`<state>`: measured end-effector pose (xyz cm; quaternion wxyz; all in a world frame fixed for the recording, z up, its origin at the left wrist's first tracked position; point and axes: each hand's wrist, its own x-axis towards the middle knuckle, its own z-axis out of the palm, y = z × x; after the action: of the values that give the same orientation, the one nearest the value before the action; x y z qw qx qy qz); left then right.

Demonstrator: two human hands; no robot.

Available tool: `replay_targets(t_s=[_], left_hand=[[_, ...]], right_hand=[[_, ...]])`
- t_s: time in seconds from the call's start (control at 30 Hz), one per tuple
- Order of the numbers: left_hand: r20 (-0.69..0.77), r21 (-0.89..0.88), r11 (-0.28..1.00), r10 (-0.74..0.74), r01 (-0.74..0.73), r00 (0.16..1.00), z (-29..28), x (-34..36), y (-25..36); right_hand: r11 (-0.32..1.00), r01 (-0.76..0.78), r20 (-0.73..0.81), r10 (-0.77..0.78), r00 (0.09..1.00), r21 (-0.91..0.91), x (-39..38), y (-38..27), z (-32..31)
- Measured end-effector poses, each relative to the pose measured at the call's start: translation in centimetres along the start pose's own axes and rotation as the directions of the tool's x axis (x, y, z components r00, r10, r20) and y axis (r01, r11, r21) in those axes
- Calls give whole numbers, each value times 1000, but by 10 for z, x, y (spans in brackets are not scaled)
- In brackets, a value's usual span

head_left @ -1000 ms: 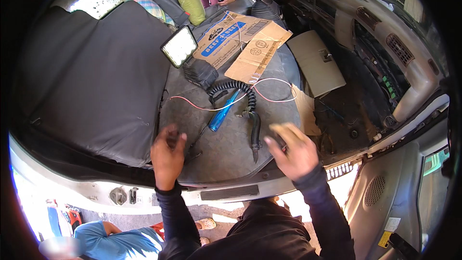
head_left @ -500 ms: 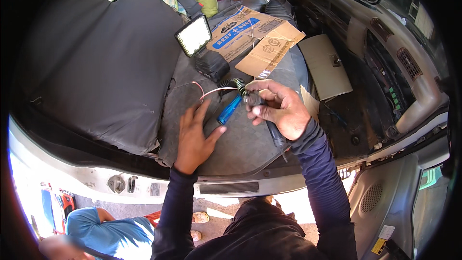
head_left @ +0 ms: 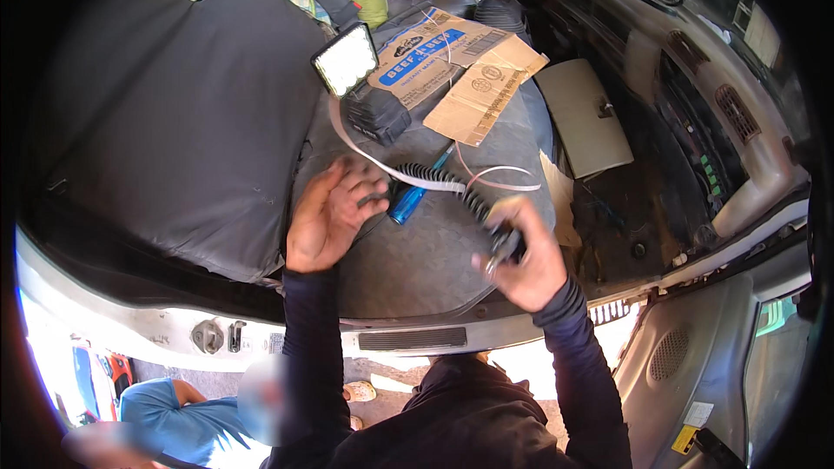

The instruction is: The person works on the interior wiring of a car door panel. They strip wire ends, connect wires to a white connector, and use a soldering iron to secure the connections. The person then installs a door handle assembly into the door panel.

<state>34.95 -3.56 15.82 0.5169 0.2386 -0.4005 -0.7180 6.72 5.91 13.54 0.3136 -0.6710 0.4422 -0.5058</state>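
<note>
We judged the coiled cord (head_left: 434, 178) mid-untangling. Right hand (head_left: 521, 260) clamped its plug; left hand (head_left: 326, 217), half-open, touched the cord beside it. Next needs gentle slack.

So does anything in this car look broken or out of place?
Yes: the glovebox lid lies detached on the floor, flattened cardboard covers the seat, and loose white wires trail by the black coiled cable that the right hand grips.

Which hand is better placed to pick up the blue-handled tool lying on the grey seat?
Left, probably. The left hand is open with its fingertips beside the blue-handled tool, while the right hand is closed around the black coiled cable's end.
</note>
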Motion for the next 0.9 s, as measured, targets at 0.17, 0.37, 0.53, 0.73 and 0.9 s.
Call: replay_targets(t_s=[0.17, 0.37, 0.53, 0.73, 0.9], left_hand=[[-65, 188, 975, 136, -122, 989, 18, -26, -13], [18, -10, 989, 150, -149, 989, 23, -14, -1], [-17, 291, 938, 200, -186, 980, 37, 16, -18], [-22, 543, 775, 396, -321, 918, 45, 52, -11], [-228, 661, 749, 254, -42, 940, -22, 29, -2]], right_hand=[[988, 141, 36, -143, 989, 70, 49, -1, -13], [988, 126, 119, -115, 986, -89, 47, 1, 7], [952, 262, 39, -259, 965, -157, 35, 7, 14], [887, 397, 172, -364, 916, -236, 21, 2, 5], [981, 191, -209, -181, 961, 24, 3, 7, -23]])
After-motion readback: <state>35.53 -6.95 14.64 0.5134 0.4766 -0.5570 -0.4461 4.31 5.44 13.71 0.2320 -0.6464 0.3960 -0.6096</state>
